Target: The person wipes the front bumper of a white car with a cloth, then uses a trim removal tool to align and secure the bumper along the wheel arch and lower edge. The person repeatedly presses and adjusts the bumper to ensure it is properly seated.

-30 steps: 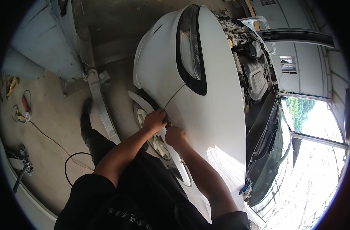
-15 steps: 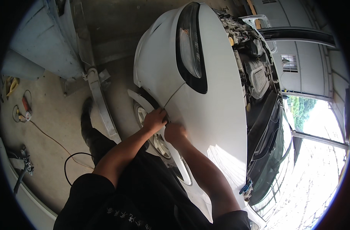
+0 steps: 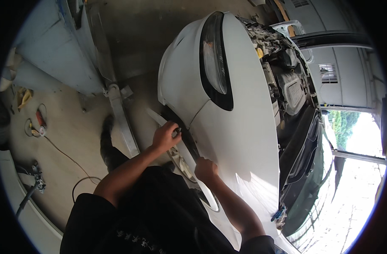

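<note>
A white car's front fender (image 3: 240, 139) stands before me, meeting the bumper at a seam under the headlight (image 3: 214, 63). Along the wheel arch runs a narrow white trim strip (image 3: 156, 117), its front tip sticking out from the body. My left hand (image 3: 164, 137) is curled round this strip close to the bumper seam. Further back along the arch, my right hand (image 3: 207, 170) is closed at the fender's edge; its fingertips are hidden, so what they grip cannot be made out. A dark gap shows between strip and fender. Below sits the wheel (image 3: 181, 165), partly covered.
The engine bay (image 3: 291, 91) lies uncovered on the right. A blue object (image 3: 280, 213) rests by the fender's rear. On the left are a metal beam (image 3: 121, 118), a red corded tool (image 3: 41, 120) on the floor, and a stand-like metal part (image 3: 39, 182).
My hands have moved apart: the left stays near the seam, the right has slid rearward along the arch. The dark gap between strip and fender has widened. The whole view has shifted slightly.
</note>
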Action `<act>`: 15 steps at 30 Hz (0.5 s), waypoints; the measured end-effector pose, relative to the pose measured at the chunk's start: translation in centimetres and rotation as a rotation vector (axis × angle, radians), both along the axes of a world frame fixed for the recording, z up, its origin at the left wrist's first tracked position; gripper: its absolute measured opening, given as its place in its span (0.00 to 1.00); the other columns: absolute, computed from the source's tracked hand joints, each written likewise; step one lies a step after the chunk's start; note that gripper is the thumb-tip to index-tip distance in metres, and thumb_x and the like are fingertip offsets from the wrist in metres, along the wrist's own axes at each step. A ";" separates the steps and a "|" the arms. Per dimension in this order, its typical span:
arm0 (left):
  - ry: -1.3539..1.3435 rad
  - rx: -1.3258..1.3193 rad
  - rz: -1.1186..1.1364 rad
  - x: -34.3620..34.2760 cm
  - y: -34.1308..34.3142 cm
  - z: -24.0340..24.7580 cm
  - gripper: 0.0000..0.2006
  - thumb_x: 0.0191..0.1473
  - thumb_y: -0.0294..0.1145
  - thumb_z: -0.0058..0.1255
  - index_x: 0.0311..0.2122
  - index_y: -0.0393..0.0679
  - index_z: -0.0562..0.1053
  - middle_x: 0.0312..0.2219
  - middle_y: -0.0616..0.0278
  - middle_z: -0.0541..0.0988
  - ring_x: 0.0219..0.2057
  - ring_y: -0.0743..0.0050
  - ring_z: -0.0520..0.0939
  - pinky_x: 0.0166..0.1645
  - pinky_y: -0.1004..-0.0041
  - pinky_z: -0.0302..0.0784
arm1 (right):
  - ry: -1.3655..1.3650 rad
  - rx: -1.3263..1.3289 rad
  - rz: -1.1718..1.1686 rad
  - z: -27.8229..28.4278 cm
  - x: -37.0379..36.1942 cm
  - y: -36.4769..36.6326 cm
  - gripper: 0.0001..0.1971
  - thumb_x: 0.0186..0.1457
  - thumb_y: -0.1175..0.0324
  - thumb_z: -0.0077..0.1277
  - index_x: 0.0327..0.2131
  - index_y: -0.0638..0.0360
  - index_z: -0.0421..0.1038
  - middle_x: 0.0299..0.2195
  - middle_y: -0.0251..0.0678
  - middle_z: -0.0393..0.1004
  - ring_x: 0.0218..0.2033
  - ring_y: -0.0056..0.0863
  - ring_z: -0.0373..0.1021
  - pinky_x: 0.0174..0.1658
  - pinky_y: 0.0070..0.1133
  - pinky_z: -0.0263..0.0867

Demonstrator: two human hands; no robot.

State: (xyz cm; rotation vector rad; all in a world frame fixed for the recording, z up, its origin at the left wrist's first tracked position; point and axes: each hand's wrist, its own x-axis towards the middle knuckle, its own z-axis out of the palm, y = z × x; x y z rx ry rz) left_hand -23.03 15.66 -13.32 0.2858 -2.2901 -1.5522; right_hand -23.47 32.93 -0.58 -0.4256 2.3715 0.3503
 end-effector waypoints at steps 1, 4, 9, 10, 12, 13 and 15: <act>0.018 0.047 0.000 0.4 -1.0 0.0 0.11 0.40 0.31 0.54 0.32 0.42 0.69 0.25 0.59 0.72 0.22 0.61 0.74 0.27 0.66 0.70 | 0.027 -0.033 -0.024 -0.2 0.6 1.0 0.09 0.46 0.69 0.41 0.29 0.62 0.68 0.27 0.49 0.74 0.30 0.43 0.73 0.34 0.33 0.69; -0.085 0.202 -0.082 3.5 -3.0 -1.7 0.10 0.44 0.33 0.51 0.32 0.42 0.69 0.22 0.60 0.73 0.19 0.69 0.72 0.24 0.71 0.68 | 0.090 -0.128 -0.044 -0.4 1.8 2.7 0.08 0.47 0.70 0.40 0.30 0.63 0.67 0.23 0.50 0.73 0.27 0.45 0.72 0.31 0.36 0.68; -0.552 0.960 -0.249 6.8 -4.1 2.7 0.08 0.50 0.33 0.38 0.27 0.40 0.67 0.18 0.64 0.69 0.13 0.81 0.63 0.16 0.79 0.55 | 0.109 -0.398 -0.027 0.7 4.1 3.0 0.07 0.49 0.69 0.40 0.29 0.63 0.64 0.18 0.50 0.71 0.21 0.46 0.71 0.24 0.37 0.66; -0.546 1.045 -0.253 7.6 -3.8 2.8 0.08 0.49 0.32 0.38 0.27 0.39 0.66 0.20 0.63 0.70 0.14 0.82 0.63 0.16 0.79 0.55 | 0.088 -0.456 -0.020 0.8 4.4 2.8 0.07 0.49 0.69 0.41 0.29 0.63 0.63 0.17 0.49 0.71 0.20 0.47 0.70 0.23 0.37 0.66; -0.618 1.045 -0.302 8.2 -3.3 4.4 0.08 0.49 0.32 0.37 0.27 0.39 0.66 0.19 0.62 0.69 0.14 0.82 0.63 0.16 0.80 0.55 | 0.140 -0.625 -0.046 0.1 5.3 2.9 0.09 0.51 0.65 0.42 0.30 0.61 0.62 0.15 0.48 0.69 0.18 0.49 0.68 0.22 0.38 0.65; -0.637 1.123 -0.302 8.7 -2.8 4.9 0.08 0.50 0.32 0.37 0.29 0.40 0.66 0.20 0.61 0.69 0.14 0.82 0.62 0.16 0.81 0.55 | 0.152 -0.690 -0.071 -0.2 5.6 2.9 0.09 0.51 0.64 0.42 0.30 0.61 0.62 0.15 0.48 0.69 0.18 0.50 0.68 0.22 0.38 0.65; -0.660 1.291 -0.370 9.4 -2.1 6.3 0.08 0.50 0.33 0.37 0.31 0.41 0.66 0.21 0.62 0.69 0.14 0.82 0.62 0.16 0.81 0.55 | 0.154 -0.834 -0.157 0.1 6.1 2.5 0.10 0.52 0.64 0.44 0.33 0.60 0.65 0.16 0.49 0.69 0.19 0.50 0.68 0.23 0.37 0.65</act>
